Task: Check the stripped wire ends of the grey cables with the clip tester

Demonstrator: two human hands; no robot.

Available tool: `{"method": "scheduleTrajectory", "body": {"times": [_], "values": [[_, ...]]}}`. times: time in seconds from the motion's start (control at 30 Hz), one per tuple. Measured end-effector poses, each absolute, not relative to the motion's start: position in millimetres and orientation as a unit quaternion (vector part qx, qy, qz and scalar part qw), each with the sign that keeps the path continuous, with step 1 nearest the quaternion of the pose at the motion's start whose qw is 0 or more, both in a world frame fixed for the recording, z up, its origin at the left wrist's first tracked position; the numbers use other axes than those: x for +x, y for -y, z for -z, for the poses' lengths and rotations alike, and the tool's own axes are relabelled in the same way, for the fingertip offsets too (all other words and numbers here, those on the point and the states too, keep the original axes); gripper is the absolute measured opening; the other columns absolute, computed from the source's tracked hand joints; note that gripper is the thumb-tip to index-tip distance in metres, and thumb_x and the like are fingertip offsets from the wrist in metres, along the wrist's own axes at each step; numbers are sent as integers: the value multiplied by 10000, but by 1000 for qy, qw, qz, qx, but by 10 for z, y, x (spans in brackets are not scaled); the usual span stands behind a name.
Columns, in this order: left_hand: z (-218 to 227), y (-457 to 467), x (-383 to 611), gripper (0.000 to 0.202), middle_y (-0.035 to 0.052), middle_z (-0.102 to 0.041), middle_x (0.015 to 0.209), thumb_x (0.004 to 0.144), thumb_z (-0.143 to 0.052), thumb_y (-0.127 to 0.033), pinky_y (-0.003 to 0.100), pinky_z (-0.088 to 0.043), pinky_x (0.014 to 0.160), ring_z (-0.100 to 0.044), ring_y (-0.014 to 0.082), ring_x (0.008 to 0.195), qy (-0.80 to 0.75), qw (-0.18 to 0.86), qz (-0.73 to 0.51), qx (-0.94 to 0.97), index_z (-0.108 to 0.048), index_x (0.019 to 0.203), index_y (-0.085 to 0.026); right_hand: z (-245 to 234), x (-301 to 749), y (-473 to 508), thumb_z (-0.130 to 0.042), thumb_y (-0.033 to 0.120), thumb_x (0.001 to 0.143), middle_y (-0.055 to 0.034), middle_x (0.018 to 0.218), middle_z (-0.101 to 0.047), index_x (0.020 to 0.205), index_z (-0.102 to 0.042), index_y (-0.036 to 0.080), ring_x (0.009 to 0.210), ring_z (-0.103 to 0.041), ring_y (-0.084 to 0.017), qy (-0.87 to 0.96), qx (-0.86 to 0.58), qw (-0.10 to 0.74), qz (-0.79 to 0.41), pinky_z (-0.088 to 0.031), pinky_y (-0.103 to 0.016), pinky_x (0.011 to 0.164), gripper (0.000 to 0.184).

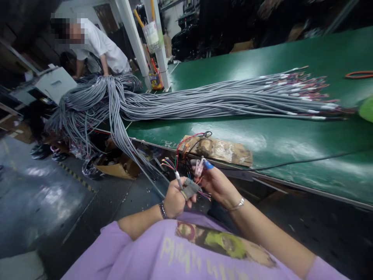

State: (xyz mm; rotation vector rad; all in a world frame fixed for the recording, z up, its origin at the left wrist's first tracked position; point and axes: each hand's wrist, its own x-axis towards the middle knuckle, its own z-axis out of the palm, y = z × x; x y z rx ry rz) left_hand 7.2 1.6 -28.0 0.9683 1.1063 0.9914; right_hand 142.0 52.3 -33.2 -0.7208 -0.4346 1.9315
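Note:
My left hand is closed around the end of a grey cable. Thin coloured wires fan out above its white sleeve, and more wire ends stick out beside the fingers. A grey covering wraps the thumb. Just to the right, my right hand pinches a small pinkish-white clip; blue tape covers its thumb tip. Part of the clip is hidden by the fingers. Behind both hands, a worn wooden block with red and black leads lies at the bench edge.
A long bundle of grey cables stretches across the green bench, some hanging over its front edge. A co-worker leans over the bundle at left. A pole with tool holders rises behind. An open cardboard box stands below.

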Motion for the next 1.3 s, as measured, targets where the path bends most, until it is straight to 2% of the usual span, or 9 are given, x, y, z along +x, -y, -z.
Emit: {"method": "scheduleTrajectory", "body": {"times": [0.2, 0.37, 0.53, 0.67, 0.87, 1.0, 1.13, 1.3], "values": [[234, -56, 182, 505, -33, -559, 454, 610, -724, -628, 181, -219, 313, -369, 39, 295, -495, 629, -456, 389, -522, 607, -165, 391, 1420, -538, -817, 466, 633, 0, 685, -699, 788, -725, 195, 546, -570, -109, 167, -288, 493, -804, -470, -230, 504, 325], [190, -85, 211, 505, -41, -537, 436, 578, -735, -613, 188, -190, 313, -354, 37, 286, -513, 632, -457, 360, -479, 576, -177, 408, 1418, -556, -832, 465, 610, -3, 724, -715, 802, -727, 189, 613, -612, -120, 164, -287, 497, -802, -500, -234, 572, 352], [176, -78, 230, 515, -46, -524, 420, 556, -745, -607, 188, -194, 310, -352, 38, 277, -515, 646, -431, 363, -460, 545, -179, 390, 1408, -556, -845, 465, 587, 16, 677, -698, 741, -720, 204, 527, -562, -107, 173, -284, 500, -800, -491, -238, 516, 327], [149, -71, 233, 532, -45, -522, 414, 540, -752, -624, 184, -198, 304, -355, 38, 272, -510, 647, -434, 364, -468, 539, -175, 391, 1395, -538, -846, 478, 576, 5, 682, -701, 756, -722, 203, 547, -567, -110, 161, -282, 502, -802, -490, -226, 516, 351], [161, -17, 169, 540, -46, -526, 412, 549, -751, -642, 180, -196, 293, -351, 37, 271, -504, 651, -431, 370, -486, 563, -171, 361, 1437, -501, -787, 610, 570, -3, 712, -694, 766, -725, 197, 578, -571, -108, 173, -284, 465, -821, -481, -223, 546, 462], [217, 26, 125, 515, -33, -554, 429, 593, -742, -627, 178, -206, 293, -370, 41, 274, -494, 652, -433, 378, -513, 593, -166, 351, 1471, -524, -774, 556, 631, -1, 680, -664, 823, -729, 181, 560, -536, -101, 195, -287, 457, -819, -460, -222, 536, 423], [221, 12, 131, 501, -25, -565, 439, 605, -744, -609, 174, -196, 296, -371, 38, 275, -491, 639, -466, 365, -518, 585, -162, 368, 1457, -544, -789, 432, 658, 5, 662, -635, 800, -711, 176, 565, -513, -107, 216, -305, 473, -798, -443, -240, 546, 303], [181, -36, 184, 489, -29, -561, 433, 580, -760, -592, 177, -183, 295, -372, 42, 271, -496, 629, -490, 345, -521, 583, -165, 382, 1411, -477, -752, 572, 649, 24, 583, -564, 644, -647, 190, 548, -454, -109, 274, -387, 560, -679, -411, -250, 555, 396]]}}
